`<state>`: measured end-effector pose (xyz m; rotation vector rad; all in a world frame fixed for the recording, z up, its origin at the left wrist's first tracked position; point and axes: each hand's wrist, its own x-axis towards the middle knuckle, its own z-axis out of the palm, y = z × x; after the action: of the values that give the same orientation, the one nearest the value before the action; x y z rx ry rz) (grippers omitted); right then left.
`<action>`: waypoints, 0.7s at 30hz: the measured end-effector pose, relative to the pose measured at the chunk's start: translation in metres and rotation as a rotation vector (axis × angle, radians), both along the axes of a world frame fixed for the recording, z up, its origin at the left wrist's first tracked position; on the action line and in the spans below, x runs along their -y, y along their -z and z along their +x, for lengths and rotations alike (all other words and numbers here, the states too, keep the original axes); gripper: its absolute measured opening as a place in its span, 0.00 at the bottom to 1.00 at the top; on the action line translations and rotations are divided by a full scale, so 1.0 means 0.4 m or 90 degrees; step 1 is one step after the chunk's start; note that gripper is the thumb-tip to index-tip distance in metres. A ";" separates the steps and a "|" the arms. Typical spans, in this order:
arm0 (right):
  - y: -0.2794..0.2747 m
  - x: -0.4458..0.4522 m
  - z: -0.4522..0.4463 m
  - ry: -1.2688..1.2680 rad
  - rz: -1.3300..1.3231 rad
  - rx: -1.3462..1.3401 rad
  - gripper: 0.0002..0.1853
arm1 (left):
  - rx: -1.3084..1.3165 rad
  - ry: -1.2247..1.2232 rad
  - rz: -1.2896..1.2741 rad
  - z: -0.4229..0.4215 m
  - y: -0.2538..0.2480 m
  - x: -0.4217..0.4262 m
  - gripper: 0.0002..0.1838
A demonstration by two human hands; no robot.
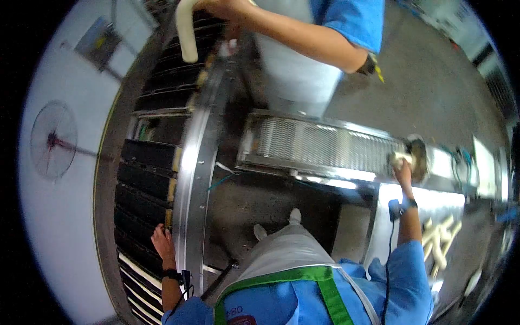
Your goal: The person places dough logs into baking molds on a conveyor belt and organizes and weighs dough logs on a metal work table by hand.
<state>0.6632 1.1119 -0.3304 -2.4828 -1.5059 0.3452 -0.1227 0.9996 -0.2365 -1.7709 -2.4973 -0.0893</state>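
My left hand (163,245) is at the end of a long black tray (142,218), its fingers curled over the edge. Below it, pale dough strips (142,275) lie in more black trays. My right hand (403,174) reaches to the far right end of a mesh conveyor (325,142). Its fingers are closed round a pale piece of dough (400,156), partly hidden by the hand. Several dough strips (441,242) lie in a heap on the metal table (392,216) beside my right arm.
Across the conveyor stands a co-worker, whose arm (303,40) extends over the trays with a dough strip (187,35) hanging from the hand. A steel rail (192,162) runs along the trays. A fan (52,140) is by the left wall. My feet (294,216) are on the floor between.
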 end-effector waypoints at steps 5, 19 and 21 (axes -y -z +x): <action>0.026 -0.057 0.005 -0.002 -0.059 0.050 0.35 | -0.035 -0.137 -0.037 -0.026 -0.021 0.231 0.09; -0.002 -0.192 -0.163 -0.322 -0.086 0.276 0.25 | 0.604 -0.309 0.560 -0.080 -0.047 0.151 0.18; -0.104 -0.174 -0.185 -0.317 -0.054 0.218 0.20 | 0.725 -0.307 0.545 -0.026 -0.070 0.062 0.17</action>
<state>0.5893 1.1816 -0.2889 -2.2799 -2.2945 0.0571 -0.1330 0.9748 -0.2087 -0.7473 -2.5657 -2.2072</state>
